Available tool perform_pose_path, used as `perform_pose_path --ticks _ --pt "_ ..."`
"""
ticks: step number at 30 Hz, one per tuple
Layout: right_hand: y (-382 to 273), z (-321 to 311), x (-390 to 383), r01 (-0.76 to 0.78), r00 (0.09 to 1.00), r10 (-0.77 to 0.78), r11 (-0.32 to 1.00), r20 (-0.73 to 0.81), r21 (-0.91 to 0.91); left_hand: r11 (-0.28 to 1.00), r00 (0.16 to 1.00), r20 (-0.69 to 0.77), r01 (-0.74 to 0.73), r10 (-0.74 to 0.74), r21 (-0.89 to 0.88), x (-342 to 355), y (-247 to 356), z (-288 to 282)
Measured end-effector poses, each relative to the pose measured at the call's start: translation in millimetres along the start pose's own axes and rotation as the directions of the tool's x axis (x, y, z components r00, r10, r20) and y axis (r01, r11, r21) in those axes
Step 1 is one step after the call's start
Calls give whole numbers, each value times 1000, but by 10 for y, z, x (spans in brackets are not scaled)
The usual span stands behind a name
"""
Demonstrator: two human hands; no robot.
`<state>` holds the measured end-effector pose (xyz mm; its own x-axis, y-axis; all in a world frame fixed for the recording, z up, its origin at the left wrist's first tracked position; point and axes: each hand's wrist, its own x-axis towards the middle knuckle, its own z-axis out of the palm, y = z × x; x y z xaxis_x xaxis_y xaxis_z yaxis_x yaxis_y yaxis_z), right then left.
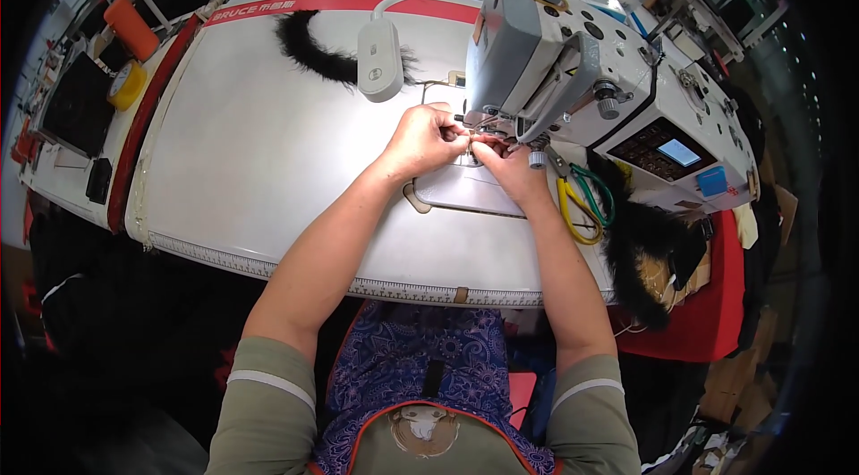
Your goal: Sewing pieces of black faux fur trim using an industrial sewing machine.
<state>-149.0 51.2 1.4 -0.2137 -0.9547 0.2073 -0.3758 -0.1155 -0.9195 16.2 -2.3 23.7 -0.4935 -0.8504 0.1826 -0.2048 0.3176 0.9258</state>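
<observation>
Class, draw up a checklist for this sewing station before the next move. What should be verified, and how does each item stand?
1. Both hands at the sewing machine: ok, left hand and right hand meet near the needle area.
2. Fingers clear of the needle: cannot tell, too small.
3. Material between fingertips flat: cannot tell, mostly hidden.
4. Scissors well away from the right forearm: not ok, close beside it.
5. Control screen lit: ok.
6. Black fur strip beyond the hands: ok, apart.

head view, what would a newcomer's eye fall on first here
The big white sewing machine right of centre would likely win, with left hand and right hand close together at its needle end. Next come the black fluffy strip near the far edge of the table and the yellow-and-green-handled scissors beside the right hand.
</observation>
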Motion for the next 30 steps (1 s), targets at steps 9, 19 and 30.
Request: perform_pose_path --ticks 9,19,30 --pt "-28 -48 6 -60 989 79 987 128 -151 999 999 -13 -31 32 23 -10 26 -14" --pt "-25 -3 8 41 999 -42 998 -7 -45 1000 1000 -1 2 -2 22 -19 54 -12" --pt "-92 -90 -21 -30 1000 31 972 -1 -232 976 978 -14 -204 206 75 -127 94 -124"
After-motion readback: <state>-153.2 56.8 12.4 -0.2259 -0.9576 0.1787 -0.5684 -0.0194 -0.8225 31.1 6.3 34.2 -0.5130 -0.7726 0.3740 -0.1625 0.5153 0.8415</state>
